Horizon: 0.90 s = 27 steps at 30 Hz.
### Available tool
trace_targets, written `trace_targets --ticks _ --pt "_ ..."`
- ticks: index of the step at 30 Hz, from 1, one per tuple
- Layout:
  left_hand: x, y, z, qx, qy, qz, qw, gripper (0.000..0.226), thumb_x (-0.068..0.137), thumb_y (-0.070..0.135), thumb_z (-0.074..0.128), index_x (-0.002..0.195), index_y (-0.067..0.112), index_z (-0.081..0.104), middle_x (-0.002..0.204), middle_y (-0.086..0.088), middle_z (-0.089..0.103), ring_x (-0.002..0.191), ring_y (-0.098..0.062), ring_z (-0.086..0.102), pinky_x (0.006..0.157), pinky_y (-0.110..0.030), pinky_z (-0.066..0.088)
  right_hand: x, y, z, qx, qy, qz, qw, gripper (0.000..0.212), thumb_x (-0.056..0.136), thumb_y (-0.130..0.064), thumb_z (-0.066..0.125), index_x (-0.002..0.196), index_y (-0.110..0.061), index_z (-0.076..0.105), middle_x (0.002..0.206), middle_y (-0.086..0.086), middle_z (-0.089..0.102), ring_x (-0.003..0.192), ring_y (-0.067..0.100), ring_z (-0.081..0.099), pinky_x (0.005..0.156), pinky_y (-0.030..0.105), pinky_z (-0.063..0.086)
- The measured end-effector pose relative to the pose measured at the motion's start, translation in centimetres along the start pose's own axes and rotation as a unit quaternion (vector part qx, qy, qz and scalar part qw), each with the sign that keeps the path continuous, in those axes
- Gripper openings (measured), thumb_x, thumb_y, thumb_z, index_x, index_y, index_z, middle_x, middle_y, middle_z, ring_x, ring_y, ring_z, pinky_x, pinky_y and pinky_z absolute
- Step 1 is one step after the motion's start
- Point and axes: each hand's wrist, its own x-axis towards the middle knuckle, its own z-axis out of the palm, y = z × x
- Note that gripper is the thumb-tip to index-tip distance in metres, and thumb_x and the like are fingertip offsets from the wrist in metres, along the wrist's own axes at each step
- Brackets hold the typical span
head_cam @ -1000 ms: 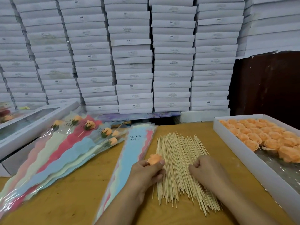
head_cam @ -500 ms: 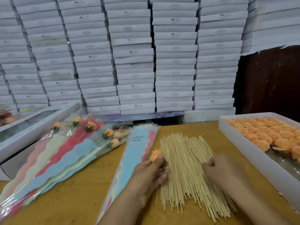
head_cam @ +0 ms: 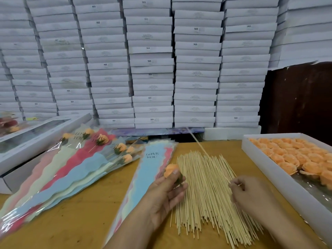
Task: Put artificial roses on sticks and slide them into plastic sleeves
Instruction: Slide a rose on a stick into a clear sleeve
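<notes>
Two hands above spread sticks (head_cam: pixel 206 191)

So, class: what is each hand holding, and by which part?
Left hand: orange rose, by its base. Right hand: one stick, pinched at its near end.

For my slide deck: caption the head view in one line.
Left hand holds an orange rose while the right hand lifts one stick from the pile of sticks.

two bare forearms, no sleeves; left grip (head_cam: pixel 166 193) and right grip (head_cam: pixel 251 194) unadorned.
</notes>
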Motion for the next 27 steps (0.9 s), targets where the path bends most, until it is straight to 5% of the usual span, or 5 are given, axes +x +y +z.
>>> trace_targets --ticks 9,12,17,20,27 --pt "0.3 0.9 -0.4 -0.091 0.03 0.126 0.987 0.017 0.076 0.024 0.074 0.088 0.014 0.079 0.088 -0.006 0.075 0.082 -0.013 0.071 0.063 -0.023 0.061 0.0 0.5 -0.1 -0.07 -0.051 -0.071 0.994 0.025 0.098 -0.03 0.057 0.091 -0.012 0.072 0.085 0.01 0.071 0.045 0.008 0.04 0.047 0.023 0.027" --pt "0.5 1.6 -1.0 -0.135 0.056 0.152 0.977 0.034 0.074 0.022 0.075 0.104 0.007 0.073 0.09 -0.008 0.073 0.087 -0.016 0.071 0.071 -0.027 0.062 0.2 1.0 -0.9 -0.113 -0.028 -0.044 0.992 0.023 0.098 -0.024 0.056 0.09 -0.01 0.071 0.082 0.012 0.07 0.049 0.011 0.04 0.048 0.025 0.026" --pt "0.6 1.5 -1.2 -0.159 0.038 0.156 0.974 0.029 0.077 0.02 0.074 0.101 0.003 0.073 0.098 -0.016 0.072 0.098 -0.022 0.07 0.073 -0.027 0.062 -0.9 -0.1 -1.8 -0.137 -0.023 -0.058 0.989 0.018 0.095 -0.034 0.059 0.078 -0.033 0.064 0.073 -0.009 0.068 0.066 0.005 0.06 0.063 0.025 0.05" --pt "0.4 0.3 -0.2 -0.139 0.011 0.132 0.981 0.031 0.074 0.021 0.076 0.097 0.0 0.074 0.092 -0.016 0.074 0.081 -0.015 0.074 0.064 -0.021 0.061 -2.3 -1.8 -1.1 -0.139 -0.018 -0.121 0.983 0.01 0.095 -0.043 0.057 0.099 -0.043 0.066 0.081 -0.021 0.067 0.076 0.002 0.064 0.068 0.023 0.053" --pt "0.5 -0.4 0.0 -0.119 -0.019 0.088 0.989 0.032 0.067 0.028 0.081 0.093 0.01 0.078 0.1 -0.009 0.076 0.086 -0.017 0.074 0.062 -0.027 0.061 -2.7 -2.7 0.4 -0.106 0.01 -0.198 0.974 0.03 0.1 -0.038 0.049 0.127 -0.046 0.06 0.105 -0.029 0.064 0.098 -0.001 0.06 0.076 0.019 0.047"
